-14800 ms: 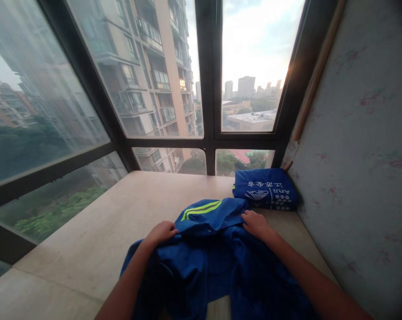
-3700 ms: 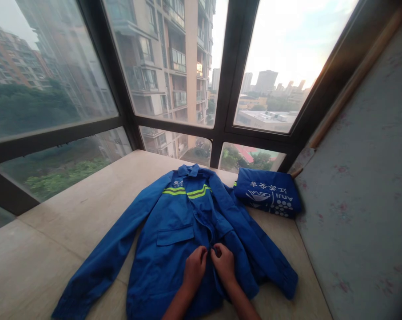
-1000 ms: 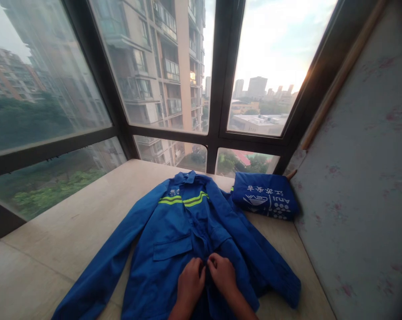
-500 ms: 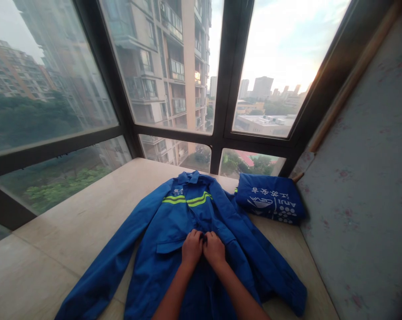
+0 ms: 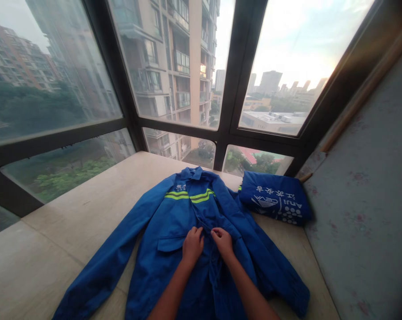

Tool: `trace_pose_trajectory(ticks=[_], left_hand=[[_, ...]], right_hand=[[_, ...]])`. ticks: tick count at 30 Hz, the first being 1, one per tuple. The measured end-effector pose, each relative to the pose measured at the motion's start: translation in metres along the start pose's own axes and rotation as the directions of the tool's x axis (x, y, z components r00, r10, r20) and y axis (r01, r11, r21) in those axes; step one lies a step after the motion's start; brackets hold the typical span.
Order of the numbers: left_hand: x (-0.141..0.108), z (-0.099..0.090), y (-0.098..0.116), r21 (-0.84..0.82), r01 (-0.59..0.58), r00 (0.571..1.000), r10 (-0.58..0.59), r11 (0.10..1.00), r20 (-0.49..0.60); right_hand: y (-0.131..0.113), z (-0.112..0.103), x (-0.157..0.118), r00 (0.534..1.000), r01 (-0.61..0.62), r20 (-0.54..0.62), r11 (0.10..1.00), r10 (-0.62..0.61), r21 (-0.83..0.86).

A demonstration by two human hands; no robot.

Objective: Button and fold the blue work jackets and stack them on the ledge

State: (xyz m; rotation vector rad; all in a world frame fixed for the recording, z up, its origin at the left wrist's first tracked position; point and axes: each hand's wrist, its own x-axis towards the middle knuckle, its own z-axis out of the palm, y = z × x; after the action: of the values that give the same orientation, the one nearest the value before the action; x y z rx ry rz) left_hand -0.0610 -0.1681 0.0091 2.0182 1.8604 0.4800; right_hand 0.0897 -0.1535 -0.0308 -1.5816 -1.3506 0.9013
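A blue work jacket [image 5: 174,218] with yellow-green reflective stripes lies spread front side up, its collar toward the windows and its sleeves angled out to both sides. At the middle of its front opening, my left hand [image 5: 193,245] is closed on the left front edge, beside a pocket flap. My right hand [image 5: 222,242] pinches the right front edge and holds it slightly apart from the left one. Whatever small piece of the placket lies under the fingertips is hidden.
A folded blue garment [image 5: 276,195] with white lettering sits at the back right, against the papered wall [image 5: 357,222]. Pale stone sill [image 5: 84,209] extends under the jacket. Dark window frames [image 5: 225,111] enclose the back and left.
My hands have separated; the right one moved a little to the right with the jacket's front edge, opening a gap at the placket. The camera view shifted slightly.
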Motion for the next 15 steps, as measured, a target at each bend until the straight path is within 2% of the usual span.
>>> trace_pose_trajectory(ticks=[4,8,15], left_hand=[[0.012,-0.005,0.006,0.039,0.041,0.998,-0.043,0.998,0.048],[0.013,-0.008,0.011,0.027,0.04,0.997,-0.042,0.999,0.061],[0.007,-0.008,0.004,-0.086,0.051,0.998,-0.053,0.995,-0.019]], right_hand=[[0.0,-0.002,-0.001,1.0,0.013,0.014,1.0,-0.013,-0.011],[-0.009,-0.004,-0.006,0.998,0.058,0.022,0.996,-0.056,-0.07],[-0.041,0.007,-0.019,0.976,0.217,0.064,0.954,-0.208,-0.207]])
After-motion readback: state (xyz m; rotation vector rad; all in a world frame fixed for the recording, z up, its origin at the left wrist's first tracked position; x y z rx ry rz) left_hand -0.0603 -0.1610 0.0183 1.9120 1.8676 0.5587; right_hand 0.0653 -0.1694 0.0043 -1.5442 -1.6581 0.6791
